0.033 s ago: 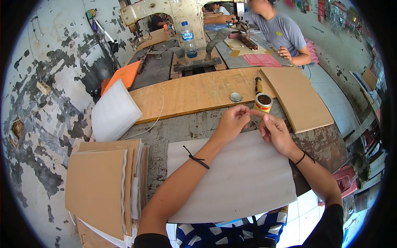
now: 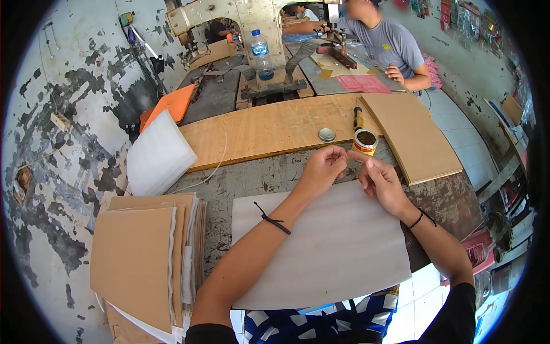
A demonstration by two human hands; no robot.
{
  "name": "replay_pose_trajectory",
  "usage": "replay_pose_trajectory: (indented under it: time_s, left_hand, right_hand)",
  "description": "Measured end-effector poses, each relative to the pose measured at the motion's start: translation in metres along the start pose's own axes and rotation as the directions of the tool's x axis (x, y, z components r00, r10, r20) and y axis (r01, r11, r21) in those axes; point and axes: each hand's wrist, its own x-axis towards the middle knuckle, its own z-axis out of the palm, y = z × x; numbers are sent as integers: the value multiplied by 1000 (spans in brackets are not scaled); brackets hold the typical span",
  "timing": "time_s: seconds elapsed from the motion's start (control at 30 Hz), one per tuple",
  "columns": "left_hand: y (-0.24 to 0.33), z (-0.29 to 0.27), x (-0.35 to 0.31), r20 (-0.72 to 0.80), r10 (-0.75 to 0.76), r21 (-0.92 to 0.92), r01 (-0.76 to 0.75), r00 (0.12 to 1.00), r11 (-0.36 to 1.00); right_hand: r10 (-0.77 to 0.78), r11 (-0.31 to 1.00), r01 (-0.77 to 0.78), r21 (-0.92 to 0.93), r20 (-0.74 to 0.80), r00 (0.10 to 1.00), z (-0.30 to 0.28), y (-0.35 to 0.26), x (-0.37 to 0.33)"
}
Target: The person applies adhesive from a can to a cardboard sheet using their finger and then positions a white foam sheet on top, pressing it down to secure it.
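Above the far edge of a white foam sheet [image 2: 338,246], my two hands meet. My left hand [image 2: 325,170] is closed, its thumb and fingers pressed together in a pinch. My right hand [image 2: 382,184] has its index finger pointing to the left hand, the tip close to or touching it, with the thumb against that finger and the others curled. Whatever lies between the fingers, if anything, is too small to make out. Just behind the right hand stands an open tin [image 2: 365,139] with dark brown contents. Its round metal lid [image 2: 326,135] lies to the left.
Brown boards with white foam are stacked [image 2: 134,252] at my left. Folded white foam [image 2: 157,152] sits behind them. More brown boards [image 2: 412,137] lie at the right, near a dark-handled tool [image 2: 358,118]. Beyond stand a machine with a water bottle [image 2: 260,54] and a co-worker [image 2: 389,46].
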Motion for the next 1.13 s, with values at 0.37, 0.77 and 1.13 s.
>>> replay_pose_trajectory:
  time_s: [0.37, 0.77, 1.13]
  left_hand:
    - [9, -5, -3, 26, -104, -97, 106, 994, 990]
    - [20, 4, -6, 71, -51, -44, 54, 996, 998]
    - [11, 0, -3, 25, -77, -28, 78, 997, 997]
  right_hand:
    - [-96, 994, 98, 40, -59, 994, -6, -3, 0]
    - [-16, 999, 18, 28, -58, 998, -3, 0, 0]
    - [12, 1000, -12, 3, -17, 1000, -2, -2, 1]
